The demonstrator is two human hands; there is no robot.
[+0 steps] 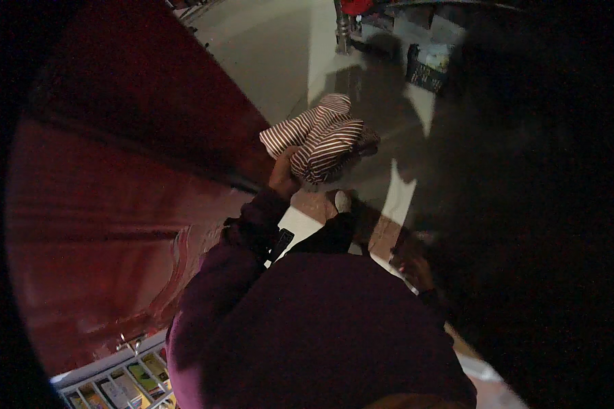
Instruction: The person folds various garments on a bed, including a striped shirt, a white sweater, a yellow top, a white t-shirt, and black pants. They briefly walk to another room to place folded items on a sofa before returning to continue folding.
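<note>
My left hand (285, 173) grips a folded bundle of striped cloth (320, 133), dark with pale stripes, holding it out before my body. A darker fold of fabric (367, 142) shows at the bundle's right end. My right hand (417, 271) hangs low at my right side in deep shadow. Its fingers are too dim to tell whether they hold anything. The dark purple top (327, 317) that I wear fills the lower middle of the view.
A glossy dark red panel (107, 204), perhaps a door, stands close on my left. Below it is a white barred rack (128, 381) with colourful items behind. Ahead lie a smooth floor (266, 61), a turned furniture leg (343, 28) and a dark crate (423, 74). Deep shadow covers the right.
</note>
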